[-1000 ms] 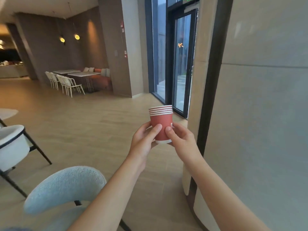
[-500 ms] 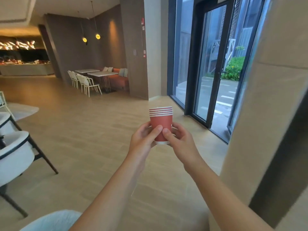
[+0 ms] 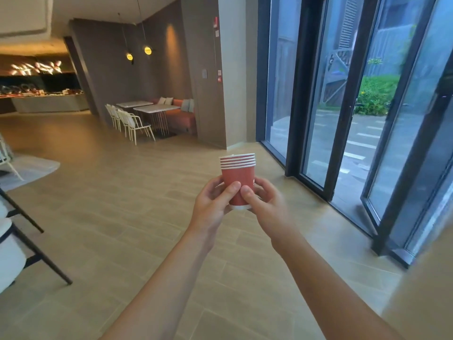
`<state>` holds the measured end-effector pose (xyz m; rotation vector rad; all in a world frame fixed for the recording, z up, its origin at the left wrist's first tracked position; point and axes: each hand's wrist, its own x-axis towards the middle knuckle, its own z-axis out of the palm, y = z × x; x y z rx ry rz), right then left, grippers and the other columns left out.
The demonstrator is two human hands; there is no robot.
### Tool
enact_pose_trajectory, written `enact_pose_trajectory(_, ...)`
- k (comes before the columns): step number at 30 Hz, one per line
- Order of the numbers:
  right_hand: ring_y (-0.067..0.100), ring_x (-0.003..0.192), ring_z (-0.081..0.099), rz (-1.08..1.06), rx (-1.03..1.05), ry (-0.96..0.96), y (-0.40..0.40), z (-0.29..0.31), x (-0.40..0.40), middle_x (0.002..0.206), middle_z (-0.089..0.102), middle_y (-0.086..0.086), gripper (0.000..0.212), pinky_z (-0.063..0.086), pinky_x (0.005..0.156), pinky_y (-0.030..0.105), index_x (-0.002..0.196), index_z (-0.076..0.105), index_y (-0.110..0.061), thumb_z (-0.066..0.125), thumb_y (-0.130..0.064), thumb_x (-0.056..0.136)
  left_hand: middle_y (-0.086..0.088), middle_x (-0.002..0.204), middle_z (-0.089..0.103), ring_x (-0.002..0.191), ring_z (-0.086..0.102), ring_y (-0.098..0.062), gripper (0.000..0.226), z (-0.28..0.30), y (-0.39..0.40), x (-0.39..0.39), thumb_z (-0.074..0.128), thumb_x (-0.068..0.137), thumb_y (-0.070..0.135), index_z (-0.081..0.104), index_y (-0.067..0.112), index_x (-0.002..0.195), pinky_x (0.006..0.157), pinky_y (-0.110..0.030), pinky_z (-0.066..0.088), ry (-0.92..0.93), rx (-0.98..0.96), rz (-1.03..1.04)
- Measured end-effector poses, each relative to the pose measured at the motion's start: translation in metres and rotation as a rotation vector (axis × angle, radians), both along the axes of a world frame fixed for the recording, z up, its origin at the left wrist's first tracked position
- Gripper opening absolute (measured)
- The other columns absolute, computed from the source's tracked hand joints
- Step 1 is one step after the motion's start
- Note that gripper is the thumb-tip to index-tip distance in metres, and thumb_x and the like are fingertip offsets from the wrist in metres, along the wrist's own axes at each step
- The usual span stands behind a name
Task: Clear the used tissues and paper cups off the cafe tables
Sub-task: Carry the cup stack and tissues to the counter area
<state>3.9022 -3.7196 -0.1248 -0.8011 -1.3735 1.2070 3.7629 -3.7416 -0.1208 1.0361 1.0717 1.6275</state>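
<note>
A stack of several nested red paper cups (image 3: 239, 175) with white rims is held upright in front of me at chest height. My left hand (image 3: 215, 202) wraps the stack's left side, thumb across its front. My right hand (image 3: 266, 204) grips the right side and base, thumb pressed beside the left thumb. No tissues are in sight.
Tall dark-framed glass doors (image 3: 343, 119) stand at the right, one leaf ajar. White chairs with black legs (image 3: 14, 241) sit at the left edge. Far back are white tables (image 3: 154, 109), white chairs (image 3: 130, 123) and an orange bench. The wood-look floor (image 3: 122, 204) stretches ahead.
My view has swung past the pillar on the right, bringing the glass doors into sight. The light blue chair dropped out of view. Both hands keep the same hold on the cups.
</note>
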Motion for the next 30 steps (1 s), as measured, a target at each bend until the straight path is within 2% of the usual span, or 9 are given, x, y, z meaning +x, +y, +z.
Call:
enact_pose_trajectory(5, 0.013, 0.099, 0.075, 0.049, -0.002, 0.008, 0.121, 0.004, -0.015, 0.113, 0.077, -0.001, 0.035, 0.062, 0.085, 0.028, 0.132, 0.063, -0.021, 0.067, -0.025, 0.097, -0.01, 0.115, 0.08, 0.103, 0.079, -0.023, 0.036, 0.002, 0.115, -0.014, 0.077, 0.091, 0.017, 0.069, 0.008, 0.126, 0.082, -0.037, 0.066, -0.005, 0.007, 0.055)
enact_pose_trajectory(8, 0.016, 0.101, 0.076, 0.096, -0.016, 0.013, 0.186, 0.004, -0.035, 0.112, 0.078, 0.001, 0.034, 0.062, 0.088, 0.033, 0.132, 0.063, -0.019, 0.067, -0.024, 0.098, -0.013, 0.115, 0.079, 0.101, 0.078, -0.023, 0.031, 0.001, 0.176, -0.032, 0.075, 0.093, 0.017, 0.07, 0.006, 0.122, 0.083, -0.039, 0.065, -0.009, 0.0, 0.076)
enact_pose_trajectory(12, 0.018, 0.102, 0.076, 0.176, -0.014, -0.006, 0.276, -0.001, -0.08, 0.112, 0.078, 0.003, 0.033, 0.06, 0.09, 0.038, 0.132, 0.063, -0.018, 0.066, -0.021, 0.099, -0.005, 0.107, 0.081, 0.094, 0.079, -0.016, 0.021, -0.005, 0.255, -0.075, 0.075, 0.093, 0.015, 0.073, 0.014, 0.114, 0.072, -0.028, 0.063, -0.038, -0.012, 0.132)
enact_pose_trajectory(15, 0.023, 0.105, 0.075, 0.218, 0.009, -0.012, 0.347, -0.006, -0.126, 0.114, 0.077, 0.007, 0.032, 0.058, 0.095, 0.045, 0.131, 0.064, -0.014, 0.065, -0.019, 0.1, 0.0, 0.106, 0.081, 0.096, 0.078, -0.015, 0.025, -0.009, 0.318, -0.118, 0.076, 0.092, 0.016, 0.073, 0.016, 0.117, 0.076, -0.029, 0.064, -0.038, -0.009, 0.17)
enact_pose_trajectory(20, 0.025, 0.106, 0.074, 0.23, 0.007, -0.005, 0.462, -0.013, -0.203, 0.116, 0.076, 0.011, 0.033, 0.057, 0.098, 0.05, 0.132, 0.063, -0.01, 0.064, -0.018, 0.1, -0.005, 0.116, 0.081, 0.104, 0.078, -0.018, 0.031, -0.013, 0.43, -0.195, 0.077, 0.093, 0.018, 0.072, 0.016, 0.123, 0.083, -0.033, 0.065, -0.011, -0.015, 0.193)
enact_pose_trajectory(25, 0.025, 0.106, 0.074, 0.234, -0.017, -0.001, 0.575, -0.005, -0.266, 0.117, 0.076, 0.01, 0.033, 0.057, 0.098, 0.052, 0.132, 0.064, -0.012, 0.064, -0.019, 0.1, -0.007, 0.117, 0.08, 0.099, 0.078, -0.016, 0.032, -0.005, 0.544, -0.256, 0.076, 0.093, 0.016, 0.072, 0.014, 0.125, 0.073, -0.026, 0.062, -0.026, -0.025, 0.208)
enact_pose_trajectory(30, 0.022, 0.107, 0.074, 0.234, -0.015, 0.01, 0.683, 0.003, -0.308, 0.117, 0.076, 0.008, 0.034, 0.058, 0.098, 0.049, 0.132, 0.063, -0.012, 0.064, -0.02, 0.1, -0.007, 0.118, 0.08, 0.105, 0.077, -0.019, 0.035, 0.002, 0.653, -0.299, 0.076, 0.093, 0.019, 0.071, 0.014, 0.127, 0.076, -0.028, 0.062, -0.013, -0.017, 0.193)
